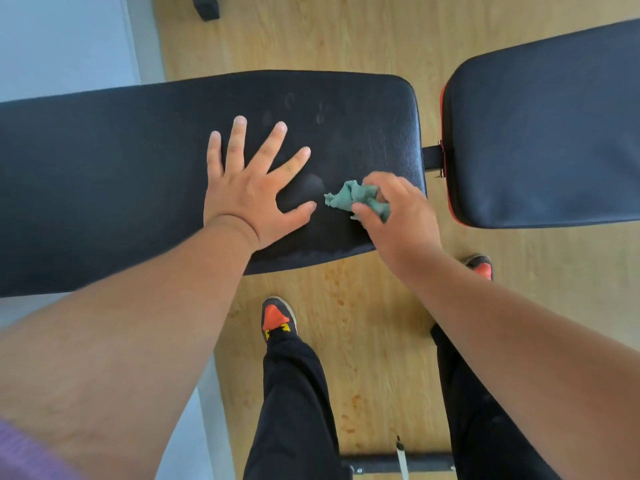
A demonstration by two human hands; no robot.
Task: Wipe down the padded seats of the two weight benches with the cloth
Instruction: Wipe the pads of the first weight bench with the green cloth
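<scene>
**Cloth at the near right corner of the left bench pad**

Head view looks down on a long black padded vinyl bench seat [138,161], its long axis running left to right. The left hand [249,188] lies flat on it, fingers straight and spread. Beside it, the right hand [391,216] pinches a crumpled teal cloth [349,199] with curled fingers, pressing it on the pad near the near right corner. Faint smudges mark the pad's far right part. A second black pad with red trim [554,133] sits just right, across a narrow gap, above the light wooden floor [363,341].
</scene>
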